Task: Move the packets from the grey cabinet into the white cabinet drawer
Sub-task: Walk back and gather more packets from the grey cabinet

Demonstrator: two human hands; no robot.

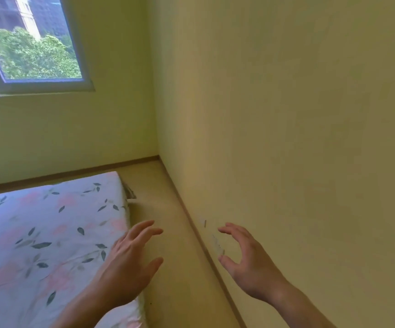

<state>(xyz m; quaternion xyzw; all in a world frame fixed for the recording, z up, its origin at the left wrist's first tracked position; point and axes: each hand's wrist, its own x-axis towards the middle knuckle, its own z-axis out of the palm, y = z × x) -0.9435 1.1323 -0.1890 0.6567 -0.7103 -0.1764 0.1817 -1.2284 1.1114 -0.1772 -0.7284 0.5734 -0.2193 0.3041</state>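
Observation:
My left hand (130, 261) hovers over the corner of the bed with its fingers spread and relaxed, holding nothing. My right hand (244, 259) is raised beside the wall, its fingers and thumb loosely curved apart and empty. No packets, grey cabinet or white cabinet appear in the head view.
A bed with a floral sheet (40, 235) fills the lower left. A narrow strip of beige floor (168, 209) runs between the bed and the yellow wall (286, 138) on the right. A window (26, 43) sits at the upper left.

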